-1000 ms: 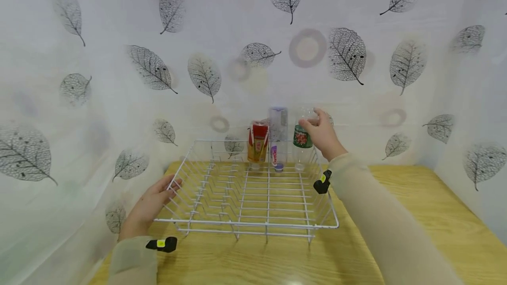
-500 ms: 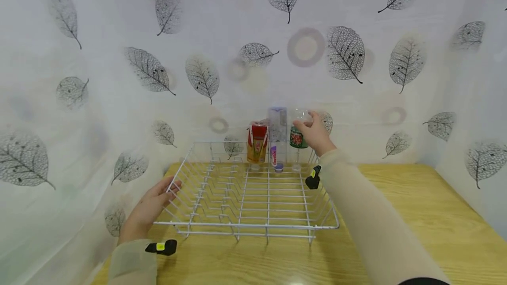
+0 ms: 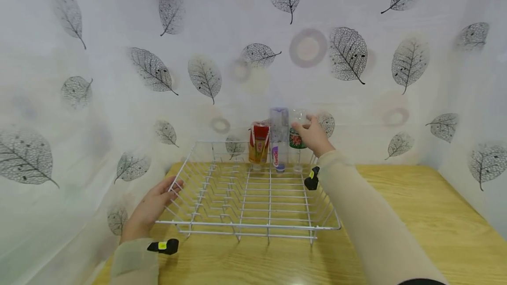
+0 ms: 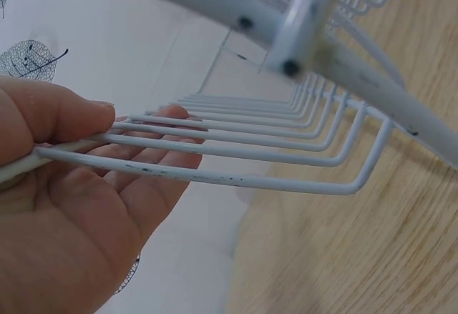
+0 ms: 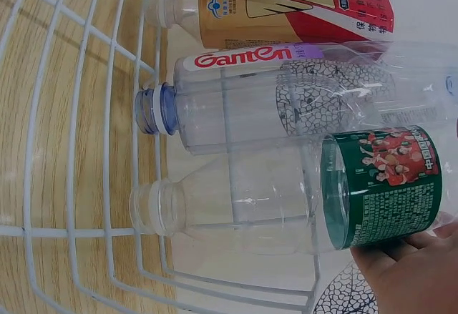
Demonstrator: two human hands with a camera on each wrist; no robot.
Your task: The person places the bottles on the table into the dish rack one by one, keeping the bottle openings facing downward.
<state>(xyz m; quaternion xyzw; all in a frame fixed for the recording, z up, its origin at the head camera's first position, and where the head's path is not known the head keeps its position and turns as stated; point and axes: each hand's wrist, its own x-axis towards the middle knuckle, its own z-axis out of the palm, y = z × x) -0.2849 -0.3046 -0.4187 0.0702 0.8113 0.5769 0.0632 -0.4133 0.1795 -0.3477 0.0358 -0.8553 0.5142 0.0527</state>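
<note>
A white wire dish rack (image 3: 245, 225) stands on the wooden table. My left hand (image 3: 152, 203) holds its left side; in the left wrist view the thumb (image 4: 86, 117) lies over the rim wire, fingers behind the side wires. At the rack's back right, my right hand (image 3: 314, 137) grips a clear plastic bottle with a green label (image 5: 386, 185). That bottle is upside down, its uncapped neck at the rack's bottom wires. Beside it, also neck down, are a clear Ganten water bottle (image 5: 250, 99) with a blue neck and a red-and-gold drink bottle (image 5: 286, 6).
A whitish curtain (image 3: 237, 21) printed with leaves hangs behind the table and along both sides. The wooden tabletop (image 3: 412, 206) extends to the right of the rack. Upright wire dividers (image 3: 227, 188) run through the rack's left half.
My right hand has moved slightly left and down with the green-labelled bottle, bringing it closer to the Ganten bottle. My left hand keeps its hold on the rack.
</note>
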